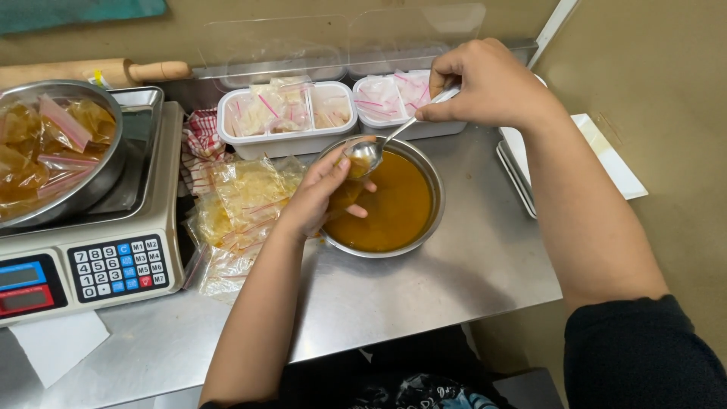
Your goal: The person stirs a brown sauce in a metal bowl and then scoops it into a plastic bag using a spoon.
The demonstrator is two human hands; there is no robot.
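A round steel bowl of orange-brown sauce stands on the steel table. Over its left rim my left hand holds a small clear bag partly filled with sauce. My right hand grips the handle of a metal spoon, whose bowl sits at the bag's mouth just above the sauce.
A pile of filled clear bags lies left of the bowl. A scale at the left carries a steel bowl of more filled bags. White trays of empty zip bags stand behind. A rolling pin lies at the back; white trays at right.
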